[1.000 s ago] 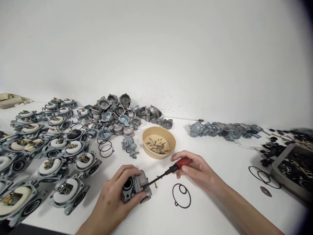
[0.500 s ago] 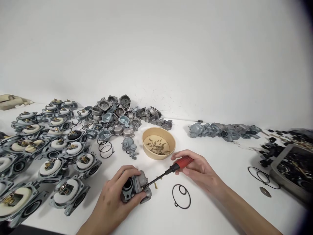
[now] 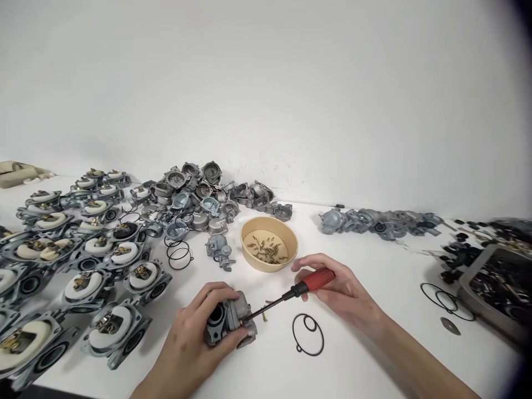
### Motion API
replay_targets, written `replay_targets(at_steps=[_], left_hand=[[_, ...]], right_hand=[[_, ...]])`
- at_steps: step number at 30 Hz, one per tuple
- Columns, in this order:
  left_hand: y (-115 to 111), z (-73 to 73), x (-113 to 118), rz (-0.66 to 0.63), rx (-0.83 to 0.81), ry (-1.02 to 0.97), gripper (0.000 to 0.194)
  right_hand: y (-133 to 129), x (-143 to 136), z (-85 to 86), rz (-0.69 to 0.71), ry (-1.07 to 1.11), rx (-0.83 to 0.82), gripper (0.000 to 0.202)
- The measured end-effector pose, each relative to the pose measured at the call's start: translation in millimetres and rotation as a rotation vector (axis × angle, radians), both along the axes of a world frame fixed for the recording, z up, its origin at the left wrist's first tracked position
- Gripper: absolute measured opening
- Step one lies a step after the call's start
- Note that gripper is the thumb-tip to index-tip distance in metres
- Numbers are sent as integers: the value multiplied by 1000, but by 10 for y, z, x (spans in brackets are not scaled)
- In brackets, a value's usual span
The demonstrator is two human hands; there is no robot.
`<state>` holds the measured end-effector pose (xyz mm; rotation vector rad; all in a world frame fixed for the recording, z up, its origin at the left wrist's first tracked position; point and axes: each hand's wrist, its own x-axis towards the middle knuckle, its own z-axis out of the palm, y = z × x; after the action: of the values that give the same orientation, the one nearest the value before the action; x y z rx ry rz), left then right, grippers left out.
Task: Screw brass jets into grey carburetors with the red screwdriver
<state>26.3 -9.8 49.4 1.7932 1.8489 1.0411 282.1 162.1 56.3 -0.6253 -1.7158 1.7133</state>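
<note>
My left hand (image 3: 208,327) is wrapped round a grey metal carburetor (image 3: 238,308) on the white table, thumb along its near side and fingers over the top. In my right hand (image 3: 332,285) is a screwdriver (image 3: 310,284) with a red and black handle, held loosely between thumb and fingers. Its thin shaft slants down left, and the tip meets the seam of the carburetor, where a small brass-coloured screw partly shows. Small brass screws (image 3: 265,316) lie just beyond the shaft. To the right of the carburetor rests a black rubber gasket ring (image 3: 308,334) with a smaller ring inside it.
A tan bowl (image 3: 269,266) of brass screws stands behind my hands, with a small carburetor (image 3: 220,252) beside it. Opened carburetors with white floats (image 3: 110,327) crowd the left. Metal bowls (image 3: 203,191) are heaped behind. At right are more castings (image 3: 378,221) and a metal tray (image 3: 477,277).
The screwdriver handle has shifted slightly right and lower in my right hand, its tip still at the carburetor. My left hand keeps its hold, and the view has moved only slightly.
</note>
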Motion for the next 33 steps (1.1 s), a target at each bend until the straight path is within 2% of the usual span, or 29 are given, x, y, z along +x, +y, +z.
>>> replay_targets(at_steps=[5, 8, 13, 15, 17, 23, 28, 33], left_hand=[[-6, 11, -2, -7, -1, -1, 31], [-5, 22, 0, 7, -2, -2, 30], [4, -1, -2, -10, -15, -8, 30], [2, -26, 2, 3, 3, 0, 30], [-6, -48, 12, 23, 30, 17, 30], [-38, -56, 26, 5, 147, 121, 18], [-59, -52, 17, -21, 239, 151, 13], [-69, -38, 13, -45, 268, 137, 16]], right_hand=[[-1, -16, 18, 2, -43, 1, 27], [4, -31, 3, 9, 20, 12, 37], [5, -36, -20, -19, -28, -23, 22], [3, -33, -12, -2, 33, -30, 29], [5, -39, -11, 37, 62, -67, 34], [21, -92, -60, 27, 21, -154, 17], [22, -88, -65, 121, 67, -237, 31], [38, -90, -126, 110, -12, -333, 24]])
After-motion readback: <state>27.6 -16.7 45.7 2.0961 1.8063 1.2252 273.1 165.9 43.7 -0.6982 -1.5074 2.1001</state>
